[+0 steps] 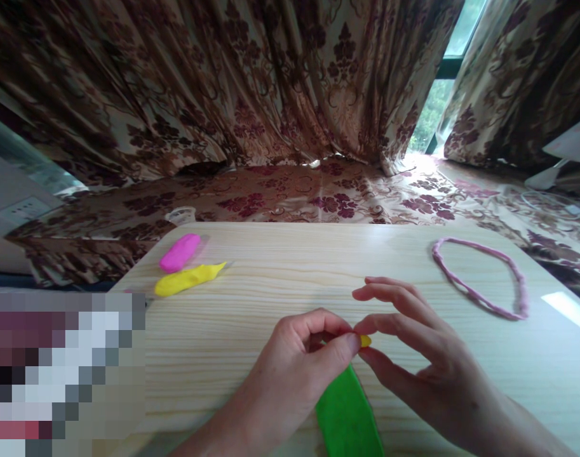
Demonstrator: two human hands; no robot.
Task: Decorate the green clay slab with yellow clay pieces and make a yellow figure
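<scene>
- Your tabletop [280, 273] looks like smooth, pale-grained wood, glossy enough to reflect light.
- Over its near part, you have a green strip [349, 412] with a smooth, matt, clay-like face.
- Your small yellow bit [365, 341], above the tabletop, looks smooth.
- At its left, your pink lump [180, 252] and yellow roll [187, 280] look soft, smooth and matt.
- At its right, your mauve loop [523, 292] looks twisted and uneven.
- Beyond it, you face patterned cloth curtains [270, 76] with a satiny sheen.
</scene>
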